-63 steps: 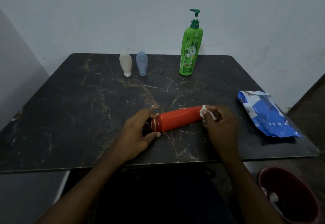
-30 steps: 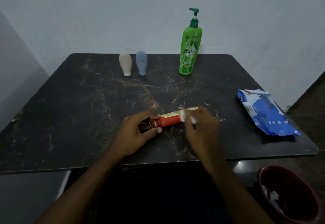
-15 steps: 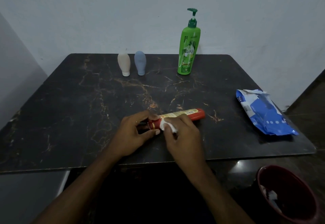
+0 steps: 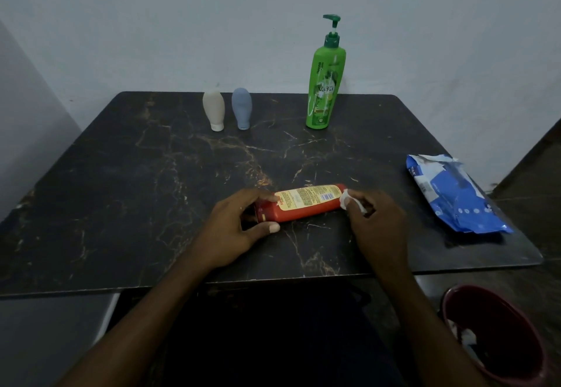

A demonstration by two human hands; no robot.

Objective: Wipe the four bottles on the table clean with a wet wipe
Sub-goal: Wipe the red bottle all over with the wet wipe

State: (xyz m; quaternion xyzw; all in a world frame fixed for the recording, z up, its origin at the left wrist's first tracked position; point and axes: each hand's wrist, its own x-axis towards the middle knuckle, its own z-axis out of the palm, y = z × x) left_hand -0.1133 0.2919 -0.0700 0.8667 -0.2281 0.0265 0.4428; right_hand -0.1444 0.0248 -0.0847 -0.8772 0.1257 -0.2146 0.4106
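A red bottle (image 4: 303,204) with a yellow label lies on its side near the front of the black marble table (image 4: 151,189). My left hand (image 4: 239,225) grips its cap end. My right hand (image 4: 376,219) pinches a crumpled white wet wipe (image 4: 349,201) against the bottle's right end. Standing at the back are a cream bottle (image 4: 214,110), a grey-blue bottle (image 4: 242,108) and a tall green pump bottle (image 4: 325,83).
A blue pack of wet wipes (image 4: 455,195) lies at the table's right edge. A dark red bin (image 4: 498,332) with used wipes inside stands on the floor at the lower right. A pale wall runs behind the table.
My right hand slid the wipe left along the red bottle toward the cap, then back to its right end. The bottle has turned, so its yellow label faces up.
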